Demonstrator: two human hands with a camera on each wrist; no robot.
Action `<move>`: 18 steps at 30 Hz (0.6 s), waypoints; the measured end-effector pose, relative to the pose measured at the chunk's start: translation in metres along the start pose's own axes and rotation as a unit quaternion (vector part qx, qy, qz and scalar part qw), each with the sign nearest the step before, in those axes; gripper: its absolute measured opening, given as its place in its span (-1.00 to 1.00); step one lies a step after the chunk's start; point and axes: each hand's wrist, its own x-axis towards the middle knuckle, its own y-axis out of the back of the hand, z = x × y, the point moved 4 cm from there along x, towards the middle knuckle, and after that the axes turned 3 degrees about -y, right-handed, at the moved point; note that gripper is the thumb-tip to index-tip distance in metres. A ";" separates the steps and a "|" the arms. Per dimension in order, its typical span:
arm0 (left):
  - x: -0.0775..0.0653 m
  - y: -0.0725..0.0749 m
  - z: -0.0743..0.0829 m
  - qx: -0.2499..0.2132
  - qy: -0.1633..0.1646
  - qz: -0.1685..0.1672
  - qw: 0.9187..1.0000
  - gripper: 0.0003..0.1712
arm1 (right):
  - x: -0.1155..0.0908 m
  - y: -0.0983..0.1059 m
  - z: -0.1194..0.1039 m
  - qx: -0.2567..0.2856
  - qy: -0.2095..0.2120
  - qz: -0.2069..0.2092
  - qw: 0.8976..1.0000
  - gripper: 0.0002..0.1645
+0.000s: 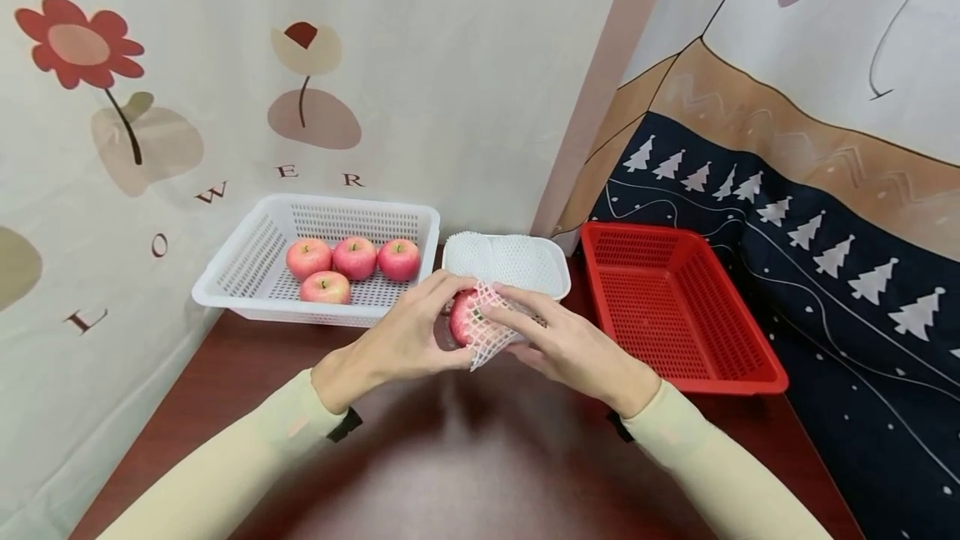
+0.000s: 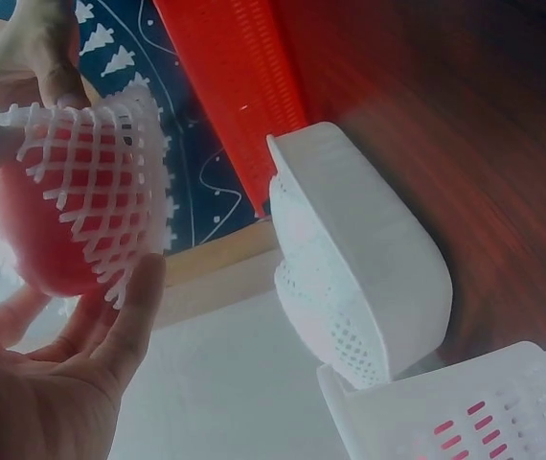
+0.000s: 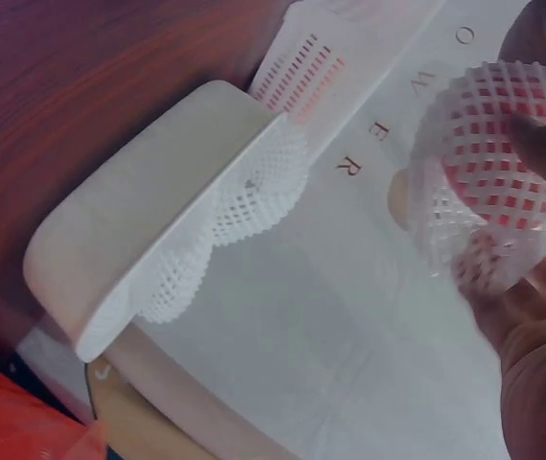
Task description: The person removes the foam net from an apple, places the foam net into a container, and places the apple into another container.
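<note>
Between the two hands is a red apple (image 1: 459,322), partly covered by a white foam net sleeve (image 1: 488,342). The left hand (image 1: 405,333) grips the apple from the left, fingers behind it and thumb at the front near the net's edge. From the other side the right hand (image 1: 573,350) holds the net against the apple, its fingers over the mesh. The left wrist view shows the net (image 2: 110,182) over one side of the apple (image 2: 38,230), with the other side bare. In the right wrist view the thumb presses on the mesh (image 3: 493,144).
Several apples (image 1: 354,258) lie in a white slotted basket (image 1: 225,300) at the back left. A small white tub (image 1: 562,269) holding more foam nets (image 1: 510,257) stands behind the hands. On the right is a red basket (image 1: 652,315). Printed curtains hang behind the brown table (image 1: 195,407).
</note>
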 end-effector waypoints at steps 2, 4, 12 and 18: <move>-0.001 0.000 0.000 -0.001 -0.005 0.000 1.000 -0.09 | -0.003 0.000 0.000 0.009 0.005 0.002 1.000 0.07; -0.002 0.000 0.001 -0.003 -0.011 -0.001 1.000 -0.09 | -0.006 0.000 0.001 0.015 0.008 0.005 1.000 0.02; -0.003 0.001 -0.001 -0.008 -0.021 -0.002 1.000 -0.06 | -0.012 0.004 0.003 0.021 0.025 0.023 0.999 -0.24; -0.002 0.004 -0.002 -0.003 -0.020 -0.003 1.000 -0.06 | -0.013 0.006 0.005 0.021 0.051 0.051 0.997 -0.40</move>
